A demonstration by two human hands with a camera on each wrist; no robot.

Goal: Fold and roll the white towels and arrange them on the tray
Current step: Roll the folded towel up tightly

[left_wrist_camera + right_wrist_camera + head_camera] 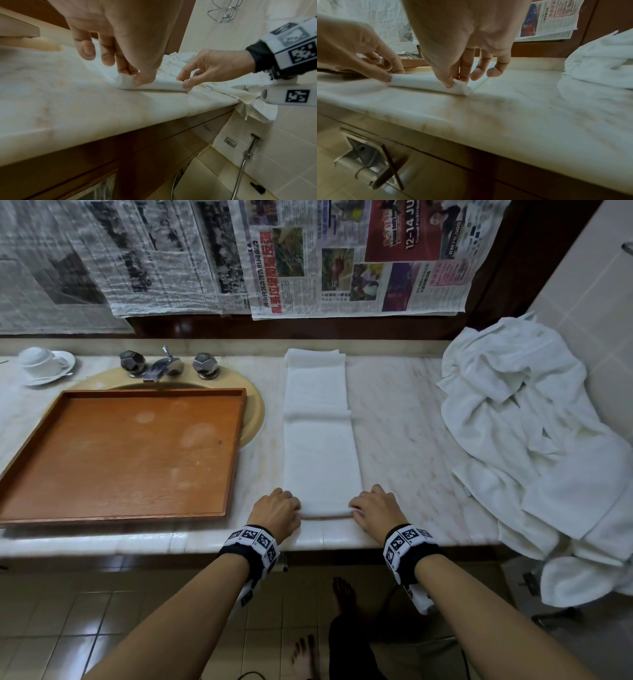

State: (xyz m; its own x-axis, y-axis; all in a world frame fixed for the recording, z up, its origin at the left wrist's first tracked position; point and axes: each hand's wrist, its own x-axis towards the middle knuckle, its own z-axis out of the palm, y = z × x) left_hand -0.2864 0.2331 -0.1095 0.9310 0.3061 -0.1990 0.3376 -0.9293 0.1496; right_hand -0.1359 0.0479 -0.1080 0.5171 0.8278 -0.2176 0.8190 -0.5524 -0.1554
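A white towel (pixel 320 446), folded into a long narrow strip, lies on the marble counter and runs from the back wall toward me. Its near end is curled up into a small roll (pixel 150 84). My left hand (pixel 279 510) pinches the roll's left end, thumb in front and fingers on top (pixel 132 75). My right hand (pixel 373 508) pinches the right end in the same way (pixel 455 82). The empty brown wooden tray (pixel 120 453) sits to the left, over the sink.
A heap of loose white towels (pixel 534 440) covers the right end of the counter and hangs over its front edge. A faucet (pixel 164 366) and a cup on a saucer (pixel 44 364) stand at the back left. Newspaper (pixel 239 254) covers the wall.
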